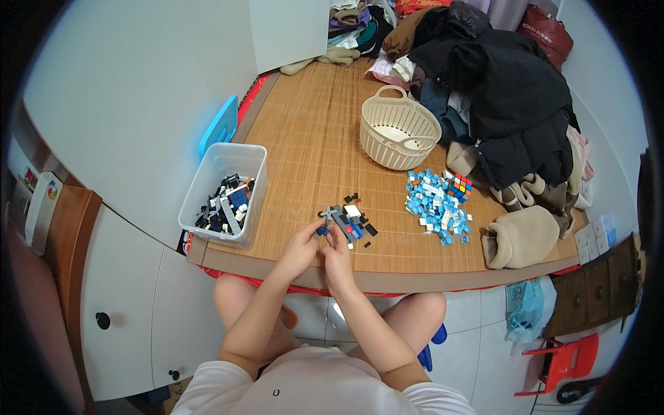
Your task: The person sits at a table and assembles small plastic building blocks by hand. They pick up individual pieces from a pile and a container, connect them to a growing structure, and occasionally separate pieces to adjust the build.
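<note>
My left hand [300,247] and my right hand [337,261] meet above the near part of the mat, fingers bent and closed together. At their fingertips is a small grey building-brick piece [328,214], shaped like a cross, with dark blue bits below it. My fingers partly hide what they grip. Just beyond and to the right lies a small cluster of loose bricks: a long grey brick [344,223], a white brick [353,211], a blue brick [357,231] and several black ones [371,229].
Left stands a clear plastic bin [257,187] of mixed bricks, its blue lid [220,126] behind it. Right are a heap of light-blue and white bricks [437,211], a puzzle cube [460,187] and a beige cushion-like thing [522,237]. Farther back are a cream basket [384,142] and piled clothes [512,90].
</note>
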Motion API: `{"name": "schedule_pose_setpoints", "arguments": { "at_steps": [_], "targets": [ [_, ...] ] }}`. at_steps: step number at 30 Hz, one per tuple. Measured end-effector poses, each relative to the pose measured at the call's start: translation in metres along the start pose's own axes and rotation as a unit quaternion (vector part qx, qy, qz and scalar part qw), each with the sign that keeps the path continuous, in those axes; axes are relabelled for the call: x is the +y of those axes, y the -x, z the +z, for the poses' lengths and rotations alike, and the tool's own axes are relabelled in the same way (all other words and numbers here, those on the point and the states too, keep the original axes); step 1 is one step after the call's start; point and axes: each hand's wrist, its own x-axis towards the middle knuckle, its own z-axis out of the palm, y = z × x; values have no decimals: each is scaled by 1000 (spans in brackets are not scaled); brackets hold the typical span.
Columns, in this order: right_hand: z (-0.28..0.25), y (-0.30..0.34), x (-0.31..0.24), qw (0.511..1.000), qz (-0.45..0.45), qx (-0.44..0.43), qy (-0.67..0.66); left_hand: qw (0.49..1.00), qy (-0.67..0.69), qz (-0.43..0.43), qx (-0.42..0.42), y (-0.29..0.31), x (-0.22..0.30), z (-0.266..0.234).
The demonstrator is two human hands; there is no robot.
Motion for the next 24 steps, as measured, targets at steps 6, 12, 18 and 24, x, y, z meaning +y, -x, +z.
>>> {"name": "schedule_pose_setpoints", "arguments": {
  "at_steps": [6, 12, 18, 24],
  "targets": [
    [0, -4, 12, 1000, 6, 14, 12, 984, 172, -36, 41, 4, -9, 11],
    [3, -2, 5, 999, 15, 21, 30, 946, 311, -81, 49, 8, -2, 16],
    [3, -2, 3, 999, 23, 20, 36, 921, 369, -80, 91, 12, 5, 26],
    [5, 1, -1, 1000, 12, 2, 1, 906, 407, -75, 93, 14, 13, 32]
  ]
}}
